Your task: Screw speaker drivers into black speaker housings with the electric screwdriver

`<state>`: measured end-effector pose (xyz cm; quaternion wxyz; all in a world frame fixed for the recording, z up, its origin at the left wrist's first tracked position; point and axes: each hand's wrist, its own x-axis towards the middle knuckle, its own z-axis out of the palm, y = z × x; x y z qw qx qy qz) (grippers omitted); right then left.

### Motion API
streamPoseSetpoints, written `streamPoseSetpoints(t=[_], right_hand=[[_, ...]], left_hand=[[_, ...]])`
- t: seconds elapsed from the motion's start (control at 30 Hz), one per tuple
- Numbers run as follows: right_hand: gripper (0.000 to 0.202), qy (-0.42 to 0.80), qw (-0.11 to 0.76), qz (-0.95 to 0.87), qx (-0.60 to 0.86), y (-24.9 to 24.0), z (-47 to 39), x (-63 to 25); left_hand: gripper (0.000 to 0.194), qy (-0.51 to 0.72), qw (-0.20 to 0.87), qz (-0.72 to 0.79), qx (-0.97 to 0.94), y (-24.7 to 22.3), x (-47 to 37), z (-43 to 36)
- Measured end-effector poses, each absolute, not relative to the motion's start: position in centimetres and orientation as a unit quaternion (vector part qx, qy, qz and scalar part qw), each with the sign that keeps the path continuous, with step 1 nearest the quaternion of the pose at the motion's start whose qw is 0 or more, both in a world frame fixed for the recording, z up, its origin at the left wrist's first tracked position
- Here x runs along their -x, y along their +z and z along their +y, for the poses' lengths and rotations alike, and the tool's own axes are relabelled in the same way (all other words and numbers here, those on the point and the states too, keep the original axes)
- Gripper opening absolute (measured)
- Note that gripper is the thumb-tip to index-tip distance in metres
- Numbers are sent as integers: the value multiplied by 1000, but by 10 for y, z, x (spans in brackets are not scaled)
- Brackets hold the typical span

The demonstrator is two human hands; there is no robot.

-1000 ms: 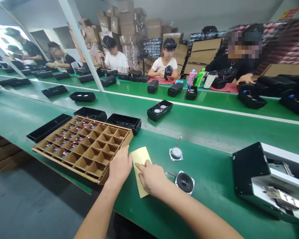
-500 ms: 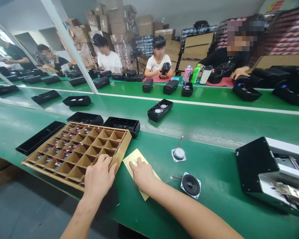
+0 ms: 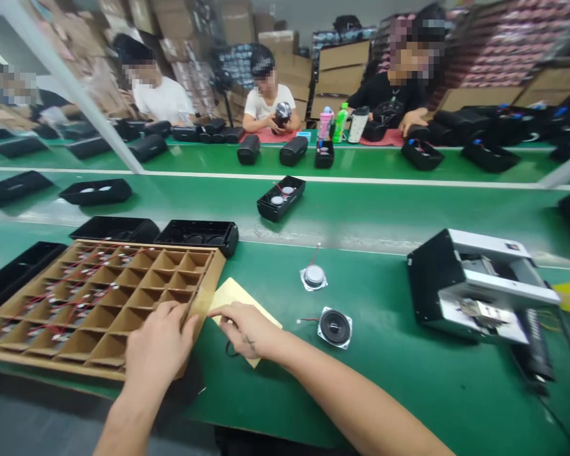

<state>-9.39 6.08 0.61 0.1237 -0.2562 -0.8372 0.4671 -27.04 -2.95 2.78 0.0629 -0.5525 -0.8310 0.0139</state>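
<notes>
My left hand (image 3: pixel 159 339) grips the near right side of a divided cardboard box (image 3: pixel 208 278), fingers inside the rim and thumb outside. Speakers with red wires sit in its left compartments; several compartments on the right are bare. Over a pale yellow sheet (image 3: pixel 232 292) is my right hand (image 3: pixel 249 330), its index finger reaching toward the box and the other fingers curled. A thin dark curved piece shows under those fingers, too small to name. To the right lie a face-up speaker (image 3: pixel 335 327) and a face-down speaker (image 3: pixel 314 277).
Black speaker housings (image 3: pixel 197 234) stand behind the box. A housing with two speakers (image 3: pixel 281 198) is on the middle strip. At right are a black and white machine (image 3: pixel 470 285) and a dark-handled tool (image 3: pixel 534 348). Co-workers sit across the bench, near bottles (image 3: pixel 341 123).
My view has turned right, so the box and hands appear farther left. My right hand has drawn back nearer me over the yellow sheet, and the dark curved piece now shows beneath it.
</notes>
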Motion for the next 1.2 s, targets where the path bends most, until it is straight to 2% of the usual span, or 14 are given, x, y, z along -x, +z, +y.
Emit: streamPoseSetpoints(t=[0.07,0.13,0.23,0.37,0.47,0.67,0.77,0.83,1.0,1.2], right_hand=[[44,559,135,-785,230,16,56,61],[42,704,159,-666,189,28,50,22],[27,830,208,-490,166,41,43,-36],[15,768,296,-506,258,53,39,-99],[13,675,345,-571,315,61,36,-132],[24,606,351,-596,393,58,38,-171],[36,619,346,-559,430,49,41,-178],[41,628,346,-536,445,42,44,-180],[18,634,327,-519,471,25,49,-176],[19,620,316,-545,468,13,50,-167]], left_hand=[[47,-28,87,-816,570,35,260,-25],[47,-132,92,-762,628,47,241,-13],[34,-261,-27,-622,737,70,195,12],[27,-294,-204,-509,783,94,127,35],[27,-268,-277,-484,786,93,98,41],[45,-29,-195,-521,830,50,74,70],[49,14,-226,-490,842,34,68,85],[42,27,-251,-481,839,26,68,90],[13,-9,-303,-492,816,14,76,87],[8,-119,-373,-537,747,4,77,62]])
